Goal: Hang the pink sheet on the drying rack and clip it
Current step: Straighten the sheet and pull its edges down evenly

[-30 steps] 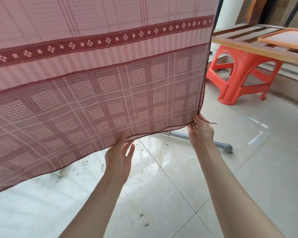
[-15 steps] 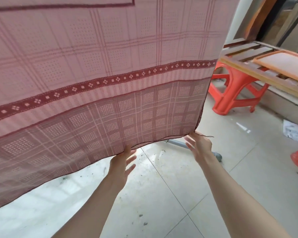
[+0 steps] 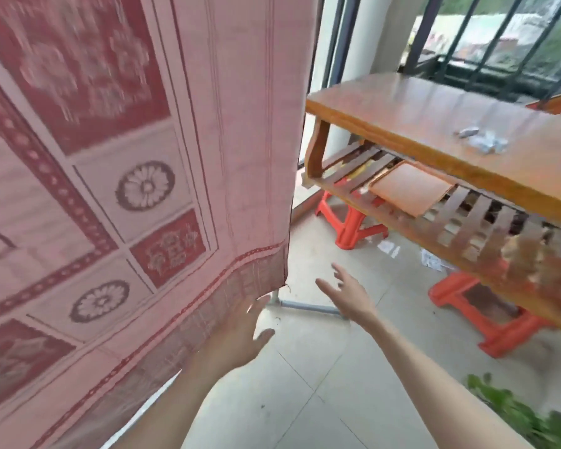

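The pink sheet with dark red flower and border patterns hangs down and fills the left half of the view. Its top and the rack's rail are out of frame. Only a grey foot bar of the drying rack shows on the floor below the sheet's lower right corner. My left hand is just under the sheet's bottom hem, fingers spread, partly behind the fabric. My right hand is to the right of the sheet's corner, fingers apart, touching nothing. No clips are visible.
A wooden table with a slatted lower shelf stands at right, small crumpled bits on its top. Red plastic stools sit under it. Window bars are at the far right. Green leaves lie at the bottom right on the tiled floor.
Both hands have let go of the sheet's bottom hem and opened. My view has lifted and swung right, showing the table top and window.
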`<state>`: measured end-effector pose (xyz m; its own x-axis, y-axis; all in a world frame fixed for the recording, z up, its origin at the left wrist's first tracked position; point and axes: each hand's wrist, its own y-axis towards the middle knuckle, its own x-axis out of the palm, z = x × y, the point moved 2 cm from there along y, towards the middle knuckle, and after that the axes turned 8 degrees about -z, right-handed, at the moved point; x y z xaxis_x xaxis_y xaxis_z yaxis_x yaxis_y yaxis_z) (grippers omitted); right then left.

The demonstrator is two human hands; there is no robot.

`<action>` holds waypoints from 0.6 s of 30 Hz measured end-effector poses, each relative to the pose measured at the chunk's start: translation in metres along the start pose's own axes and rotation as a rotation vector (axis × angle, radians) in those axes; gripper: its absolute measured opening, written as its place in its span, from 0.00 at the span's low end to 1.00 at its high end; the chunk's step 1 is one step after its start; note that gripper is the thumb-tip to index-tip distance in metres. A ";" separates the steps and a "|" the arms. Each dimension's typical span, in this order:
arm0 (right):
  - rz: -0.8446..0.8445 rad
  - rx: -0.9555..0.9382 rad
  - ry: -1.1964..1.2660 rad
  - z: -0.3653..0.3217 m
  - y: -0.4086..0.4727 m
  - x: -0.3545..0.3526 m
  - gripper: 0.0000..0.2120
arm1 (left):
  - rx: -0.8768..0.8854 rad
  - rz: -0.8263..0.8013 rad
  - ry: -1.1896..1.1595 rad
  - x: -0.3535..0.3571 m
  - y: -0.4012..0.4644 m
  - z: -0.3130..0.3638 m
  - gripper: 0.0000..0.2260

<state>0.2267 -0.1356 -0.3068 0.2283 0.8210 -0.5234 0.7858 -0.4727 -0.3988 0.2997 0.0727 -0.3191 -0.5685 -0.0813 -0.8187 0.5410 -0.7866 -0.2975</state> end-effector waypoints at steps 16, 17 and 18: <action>0.116 -0.585 -0.166 -0.370 -0.154 -0.280 0.28 | 0.125 0.537 0.312 -0.437 -0.084 0.275 0.24; 0.114 -0.598 -0.155 -0.381 -0.151 -0.286 0.28 | 0.149 0.579 0.320 -0.449 -0.084 0.282 0.23; 0.117 -0.618 -0.148 -0.391 -0.145 -0.292 0.27 | 0.172 0.623 0.340 -0.460 -0.082 0.287 0.22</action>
<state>0.2711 -0.1819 0.1981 0.2861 0.7014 -0.6528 0.9566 -0.2489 0.1518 0.3389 -0.0013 0.2231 0.0518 -0.3726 -0.9266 0.5802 -0.7439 0.3316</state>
